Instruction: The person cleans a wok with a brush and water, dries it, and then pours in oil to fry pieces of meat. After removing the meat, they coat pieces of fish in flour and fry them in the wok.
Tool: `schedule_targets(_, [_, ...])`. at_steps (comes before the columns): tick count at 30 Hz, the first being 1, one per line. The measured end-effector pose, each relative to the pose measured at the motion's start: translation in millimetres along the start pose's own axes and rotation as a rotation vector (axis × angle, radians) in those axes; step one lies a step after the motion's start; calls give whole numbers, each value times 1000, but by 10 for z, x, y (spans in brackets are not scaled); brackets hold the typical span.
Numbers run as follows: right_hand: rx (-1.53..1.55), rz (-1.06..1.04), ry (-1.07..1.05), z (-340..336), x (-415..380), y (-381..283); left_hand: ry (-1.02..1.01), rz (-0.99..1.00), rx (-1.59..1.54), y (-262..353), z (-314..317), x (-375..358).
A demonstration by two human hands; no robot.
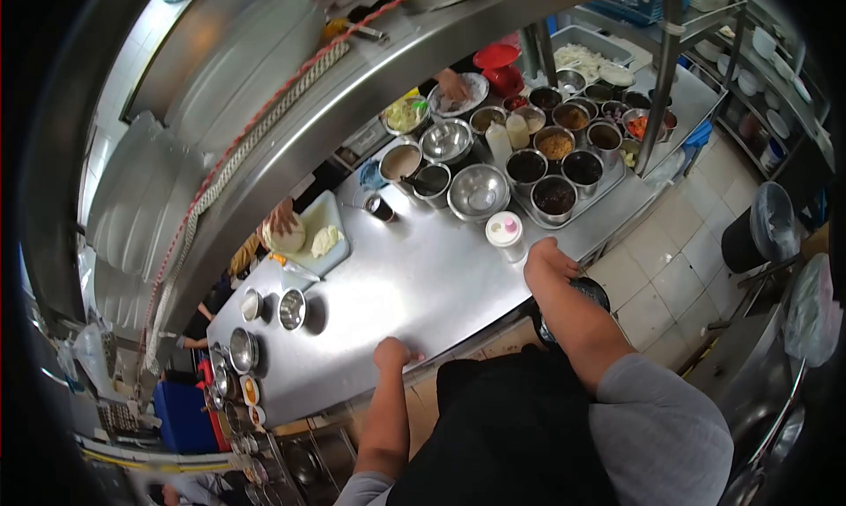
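Observation:
My left hand [394, 354] is at the front edge of the steel counter [397, 277], its fingers curled in and nothing visible in them. Further right, my right hand [550, 259] hangs over the counter's edge, fingers loosely bent and apart, holding nothing. Just beyond it stands a clear container with a white lid [504, 230] and a pink piece on top. An empty steel bowl [478, 192] sits behind that container. Round steel pots of dark sauce [553, 197] are grouped on a tray [608, 197] to its right.
Across the counter, another person's hand [282, 217] rests on a pale round mass by a white cutting board [328, 228]. A second hand [454, 85] reaches into a plate. Small steel bowls [293, 309] stand left. A steel shelf [352, 92] crosses overhead; a black bin [749, 237] stands right.

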State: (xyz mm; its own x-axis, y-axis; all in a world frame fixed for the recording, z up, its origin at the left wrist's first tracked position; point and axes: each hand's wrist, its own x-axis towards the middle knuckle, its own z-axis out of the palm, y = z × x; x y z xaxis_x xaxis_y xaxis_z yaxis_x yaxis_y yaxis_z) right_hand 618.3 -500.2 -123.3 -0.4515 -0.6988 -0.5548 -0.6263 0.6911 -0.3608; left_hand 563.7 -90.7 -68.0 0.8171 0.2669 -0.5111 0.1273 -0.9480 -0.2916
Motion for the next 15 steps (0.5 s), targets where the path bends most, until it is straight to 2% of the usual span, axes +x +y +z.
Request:
schedule_targets(2, [-63, -17, 5, 5, -23, 0, -3, -41, -37, 5, -39, -43])
schedule_targets(6, [-206, -72, -11, -39, -119, 15, 41, -1, -54, -27, -20, -43])
schedule_targets(15, [-326, -96, -34, -26, -181, -56, -42, -37, -49, 31, -23, 32])
